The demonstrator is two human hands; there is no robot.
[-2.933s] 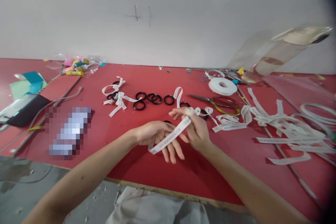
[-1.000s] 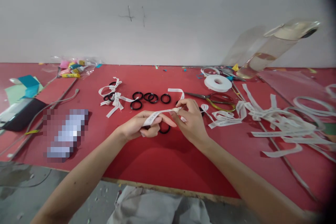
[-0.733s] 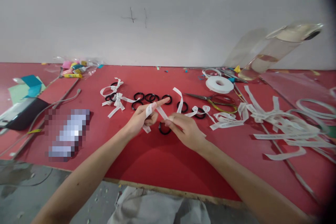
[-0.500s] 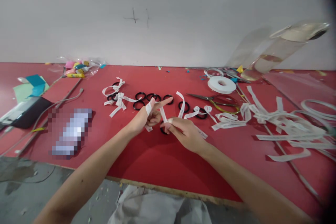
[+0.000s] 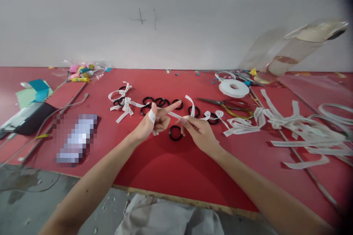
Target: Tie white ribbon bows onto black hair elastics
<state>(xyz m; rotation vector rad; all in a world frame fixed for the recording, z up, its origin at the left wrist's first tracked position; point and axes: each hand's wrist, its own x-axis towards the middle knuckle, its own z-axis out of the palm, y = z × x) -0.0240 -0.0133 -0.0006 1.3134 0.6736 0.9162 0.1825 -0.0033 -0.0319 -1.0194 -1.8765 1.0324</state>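
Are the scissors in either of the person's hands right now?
No, the scissors lie on the red table, while both hands hold a white ribbon.

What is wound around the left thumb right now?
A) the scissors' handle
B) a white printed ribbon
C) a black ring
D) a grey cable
B: the white ribbon wraps the thumb of the left hand and runs across to the right hand, which pinches it.
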